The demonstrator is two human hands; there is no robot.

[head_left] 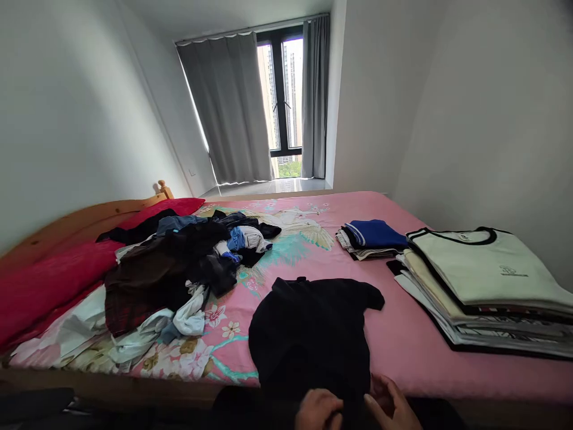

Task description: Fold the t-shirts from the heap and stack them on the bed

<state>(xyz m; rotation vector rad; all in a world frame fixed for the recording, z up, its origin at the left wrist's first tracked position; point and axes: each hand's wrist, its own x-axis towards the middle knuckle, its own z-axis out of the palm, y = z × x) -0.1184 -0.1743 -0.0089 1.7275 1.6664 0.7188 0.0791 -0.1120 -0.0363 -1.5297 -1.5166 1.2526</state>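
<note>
A black shirt point(313, 328) lies spread on the bed in front of me, one sleeve pointing to the right. Its lower end reaches over the bed's front edge toward my lap. At that end my left hand point(319, 409) has curled fingers closed on the dark cloth. My right hand point(392, 401) is at the shirt's lower right edge, thumb and fingers bent around the fabric. The fingertips of both hands are partly hidden, and the bottom of the picture cuts the hands off.
A loose heap of clothes point(170, 269) covers the bed's left side beside red pillows point(58, 280). To the right stand a tall stack of folded shirts point(487, 280) and a smaller folded stack with a blue piece point(378, 232) on top. The pink patterned sheet point(286, 257) lies between.
</note>
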